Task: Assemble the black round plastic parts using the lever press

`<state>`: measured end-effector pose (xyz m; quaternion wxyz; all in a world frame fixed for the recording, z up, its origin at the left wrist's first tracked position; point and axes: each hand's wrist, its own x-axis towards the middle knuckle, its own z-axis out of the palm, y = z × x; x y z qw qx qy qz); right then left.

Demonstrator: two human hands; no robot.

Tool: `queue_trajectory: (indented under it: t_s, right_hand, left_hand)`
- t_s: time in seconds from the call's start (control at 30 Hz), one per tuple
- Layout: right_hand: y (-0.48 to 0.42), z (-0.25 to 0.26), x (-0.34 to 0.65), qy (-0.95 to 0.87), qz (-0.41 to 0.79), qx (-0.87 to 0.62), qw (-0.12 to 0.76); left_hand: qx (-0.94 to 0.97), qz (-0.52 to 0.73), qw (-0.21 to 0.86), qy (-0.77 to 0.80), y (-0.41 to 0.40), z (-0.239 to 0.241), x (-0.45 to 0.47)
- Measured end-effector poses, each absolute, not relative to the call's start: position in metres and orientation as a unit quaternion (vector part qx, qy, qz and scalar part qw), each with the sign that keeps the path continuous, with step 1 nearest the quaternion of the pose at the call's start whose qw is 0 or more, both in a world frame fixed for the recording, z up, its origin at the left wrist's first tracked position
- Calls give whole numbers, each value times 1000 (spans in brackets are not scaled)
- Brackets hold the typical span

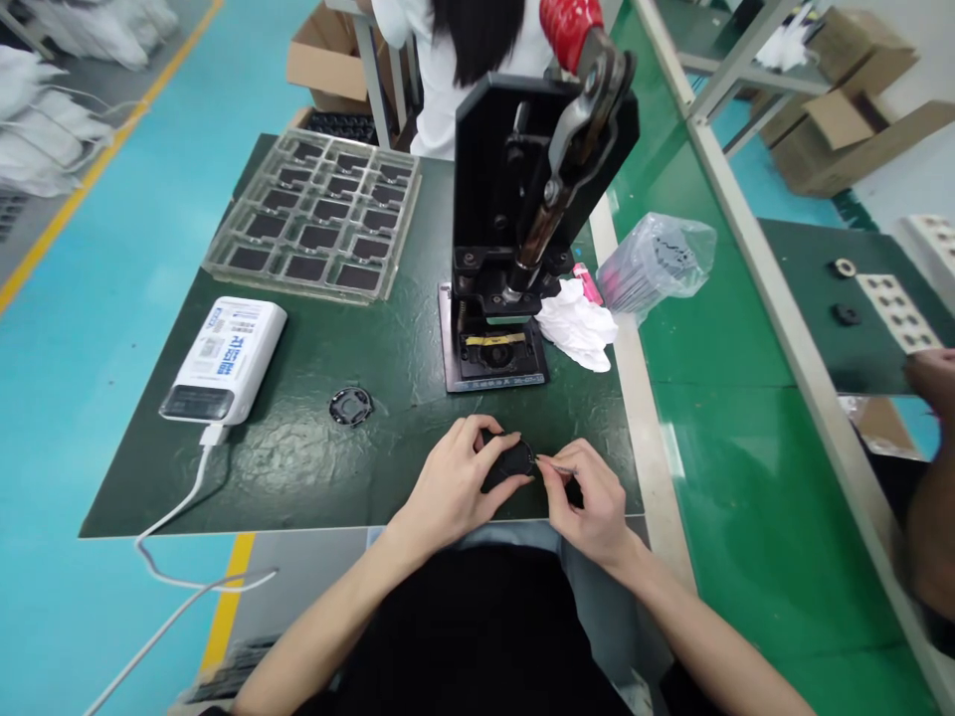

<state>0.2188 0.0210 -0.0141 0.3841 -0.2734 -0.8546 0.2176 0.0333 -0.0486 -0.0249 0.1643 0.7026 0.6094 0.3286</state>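
Near the table's front edge, my left hand (467, 472) grips a round black plastic part (510, 463), thumb and fingers around its rim. My right hand (589, 497) pinches a thin, pointed metal tool (558, 468) that looks like tweezers, its tip at the right rim of the black part. Just beyond my hands stands a black hand press (496, 348) with a red-gripped lever (571, 30). A yellow strip lies across its lower fixture. To the left, a second round black part (350, 406) rests on the dark green tabletop (320, 487).
A clear compartment tray (388, 273) of dark pieces lies at the back left, with a white power bank (231, 348) and cable before it. White cloth (578, 326) and a plastic-bagged container (657, 264) stand right of the press. Another person sits beyond; someone's hand (932, 378) shows far right.
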Motion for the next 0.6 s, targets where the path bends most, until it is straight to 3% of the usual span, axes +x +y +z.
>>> queue_trajectory:
  t_s: [0.23, 0.33, 0.47, 0.6]
  right_hand:
    - [17, -20, 214, -859, 207, -271, 381]
    - [20, -22, 218, -824, 272, -321, 380]
    - [33, -15, 229, -678, 350, -463, 451]
    - [42, -3, 232, -645, 362, -478, 473]
  left_hand:
    - [693, 339, 170, 613, -48, -25, 35]
    - [692, 335, 174, 615, -48, -24, 35]
    - [697, 330, 160, 617, -48, -24, 36]
    - [697, 333, 146, 618, -49, -25, 36]
